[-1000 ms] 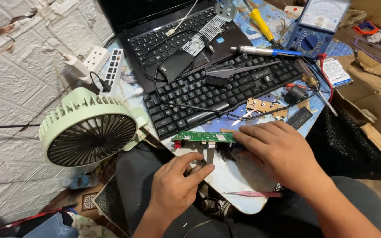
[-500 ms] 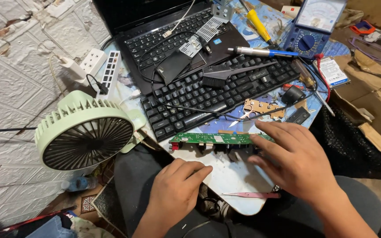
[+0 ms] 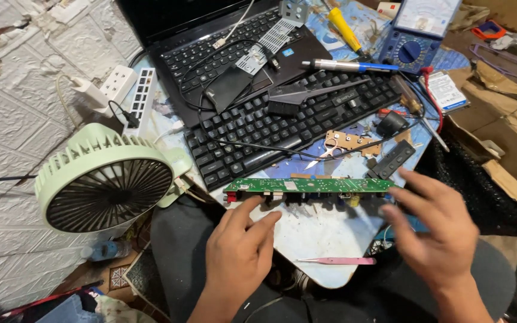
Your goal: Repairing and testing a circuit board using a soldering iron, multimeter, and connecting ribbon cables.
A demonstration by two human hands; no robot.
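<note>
Below, both hands' fingers spread loose beside the green circuit board (white-labelled box upper right).

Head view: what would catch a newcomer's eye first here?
The long green circuit board lies across the table's near edge, with the left hand under its left end and the right hand by its right end. Left stands a pale green fan; behind, a black keyboard.

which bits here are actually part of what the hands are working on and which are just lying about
In hand:
green circuit board
left hand, fingers at the board's near edge
right hand, by its right end

Lying about:
pink tweezers
black keyboard
laptop
green fan
blue multimeter
scissors
power strip
</note>
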